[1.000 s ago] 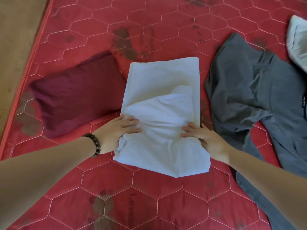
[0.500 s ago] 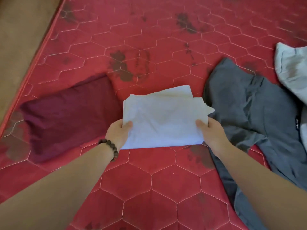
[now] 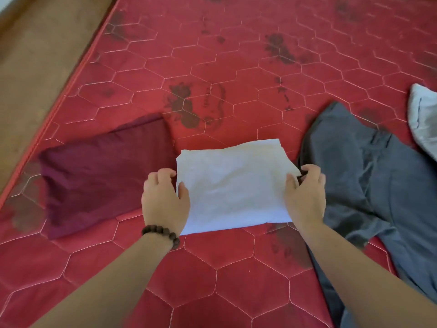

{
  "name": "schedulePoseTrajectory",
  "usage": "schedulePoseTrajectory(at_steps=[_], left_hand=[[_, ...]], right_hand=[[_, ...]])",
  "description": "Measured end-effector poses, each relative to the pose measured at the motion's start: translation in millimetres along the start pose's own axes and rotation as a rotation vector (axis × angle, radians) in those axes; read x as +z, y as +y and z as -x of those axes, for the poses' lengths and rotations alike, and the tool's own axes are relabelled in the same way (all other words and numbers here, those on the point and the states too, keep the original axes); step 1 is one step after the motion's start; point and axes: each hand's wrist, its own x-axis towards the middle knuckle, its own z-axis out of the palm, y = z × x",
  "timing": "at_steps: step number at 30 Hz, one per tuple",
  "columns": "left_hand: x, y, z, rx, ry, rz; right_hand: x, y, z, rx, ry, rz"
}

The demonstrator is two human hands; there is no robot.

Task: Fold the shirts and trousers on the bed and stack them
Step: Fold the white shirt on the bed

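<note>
I see two bare forearms, no sleeves; a dark brown beaded bracelet (image 3: 160, 233) circles my left wrist, lower centre.

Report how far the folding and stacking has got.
Done: the maroon garment lies folded on the red mattress. In hand: the white garment is folded into a rectangle, left hand and right hand gripping its sides. Left: the grey trousers lie spread unfolded, a light garment waits at the right edge, and nothing is stacked.

Both hands, left (image 3: 165, 200) and right (image 3: 305, 197), fingers curled.
</note>
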Motion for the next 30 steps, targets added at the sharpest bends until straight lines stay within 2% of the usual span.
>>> schedulePoseTrajectory(at_steps=[1, 3, 5, 7, 9, 11, 16, 19, 21, 23, 26, 28, 30], left_hand=[[1, 5, -2, 0.197, 0.033, -0.057], [14, 15, -7, 0.489, -0.052, -0.155], [32, 27, -12, 0.654, -0.23, -0.247], [48, 36, -16, 0.74, -0.412, -0.363], [63, 33, -18, 0.71, -0.549, -0.494], [76, 22, -16, 0.627, -0.571, -0.603], [89, 19, -12, 0.552, -0.454, -0.579], [88, 19, -22, 0.561, -0.431, -0.553], [82, 19, -46, 0.481, -0.323, -0.526], [76, 20, -72, 0.418, -0.207, -0.517], [73, 15, -83, 0.524, -0.17, -0.517], [71, 14, -82, 0.546, -0.193, -0.487], [71, 15, -82, 0.448, -0.159, -0.448]], right_hand=[[1, -2, 2, -0.134, 0.084, 0.075], [7, -6, 3, -0.435, 0.117, 0.236], [22, -10, 0, -0.654, -0.037, 0.394], [40, -14, -4, -0.771, -0.236, 0.512], [55, -10, -9, -0.832, -0.361, 0.603], [62, -3, -14, -0.834, -0.413, 0.658], [66, -1, -30, -0.819, -0.454, 0.611], [60, -8, -44, -0.804, -0.514, 0.419], [49, -14, -61, -0.724, -0.389, 0.261], [39, -16, -87, -0.637, -0.262, 0.342], [33, -20, -117, -0.497, -0.407, 0.486], [31, -29, -127, -0.509, -0.46, 0.429], [35, -37, -129, -0.568, -0.378, 0.408]])
